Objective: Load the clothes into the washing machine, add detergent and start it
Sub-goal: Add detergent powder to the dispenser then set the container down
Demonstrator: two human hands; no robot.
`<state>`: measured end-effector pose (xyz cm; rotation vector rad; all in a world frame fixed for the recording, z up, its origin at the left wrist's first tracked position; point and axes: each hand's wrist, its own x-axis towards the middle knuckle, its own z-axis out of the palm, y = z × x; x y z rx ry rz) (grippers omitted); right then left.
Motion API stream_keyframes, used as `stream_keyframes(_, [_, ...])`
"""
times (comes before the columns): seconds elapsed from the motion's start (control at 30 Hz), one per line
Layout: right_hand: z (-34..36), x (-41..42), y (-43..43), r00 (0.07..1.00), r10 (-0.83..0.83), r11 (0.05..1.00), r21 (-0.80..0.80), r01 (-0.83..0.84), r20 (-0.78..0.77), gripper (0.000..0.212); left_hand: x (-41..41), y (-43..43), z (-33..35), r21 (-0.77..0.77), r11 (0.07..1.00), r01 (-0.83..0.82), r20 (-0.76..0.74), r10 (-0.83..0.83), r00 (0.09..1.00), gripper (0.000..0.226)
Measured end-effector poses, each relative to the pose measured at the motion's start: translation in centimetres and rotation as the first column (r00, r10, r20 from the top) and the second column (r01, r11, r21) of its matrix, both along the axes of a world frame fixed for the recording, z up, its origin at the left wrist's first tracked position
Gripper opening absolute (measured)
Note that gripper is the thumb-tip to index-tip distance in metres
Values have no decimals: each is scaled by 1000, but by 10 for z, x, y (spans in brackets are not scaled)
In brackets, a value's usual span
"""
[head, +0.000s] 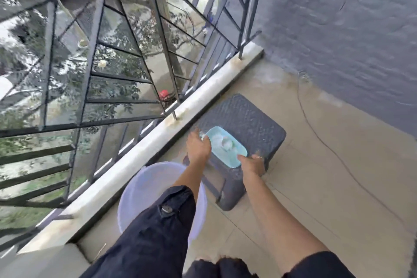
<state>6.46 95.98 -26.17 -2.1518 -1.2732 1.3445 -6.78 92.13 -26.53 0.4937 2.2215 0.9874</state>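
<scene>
Turquoise plastic tub point(226, 147) of what looks like white detergent powder sits on a dark woven stool point(248, 117). Left hand point(198, 147) grips its nine-o'clock end, right hand point(251, 163) its five-o'clock corner. Probably light and rigid but open-topped, so keep it level. Pale basin point(144, 192) at seven o'clock.

a tan tiled balcony floor point(316, 187) carries a dark grey woven-pattern plastic stool point(246, 117) standing just beside the pale ledge point(158, 133) under the railing, with a light blue tub point(228, 153) of white powder on the stool's top and a translucent white bucket point(140, 189) on the floor near the stool.
</scene>
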Motion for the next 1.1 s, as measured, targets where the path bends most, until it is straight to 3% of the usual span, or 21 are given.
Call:
stream_keyframes(0.17, [-31, -3, 8, 1000, 14, 997, -73, -16, -19, 41, -8, 23, -31, -131, 985, 114, 30, -111, 993, 56])
stream_keyframes(0.33, [-38, -5, 14, 998, -51, 996, -76, 49, -32, 34, -7, 29, -39, -120, 988, 92, 124, -77, 989, 24])
stream_keyframes(0.43, [-38, -8, 18, 992, -105, 989, -112, 97, -63, 35, -6, 27, -37, -109, 994, -7, 121, 20, 992, 36])
stream_keyframes(0.53, [-30, -10, 15, 995, -85, 992, -94, 80, -49, 29, -4, 19, -28, -80, 987, -141, 124, 150, 981, 29])
stream_keyframes(0.73, [20, -15, 4, 998, -59, 997, -49, 57, -36, 27, 0, 3, 17, -45, 951, -307, 110, 310, 944, 31])
stream_keyframes(0.87, [69, -16, -6, 999, -3, 1000, -21, 3, -32, 28, -1, -11, 57, -33, 926, -377, 145, 378, 915, 21])
stream_keyframes(1.0, [125, -17, -19, 997, 81, 996, 29, -80, -15, 27, -4, -35, 103, 6, 898, -439, 143, 434, 890, 34])
stream_keyframes(1.1, [167, -20, -33, 988, 155, 985, 83, -153, -10, 26, -3, -61, 130, 53, 863, -502, 172, 488, 856, 31])
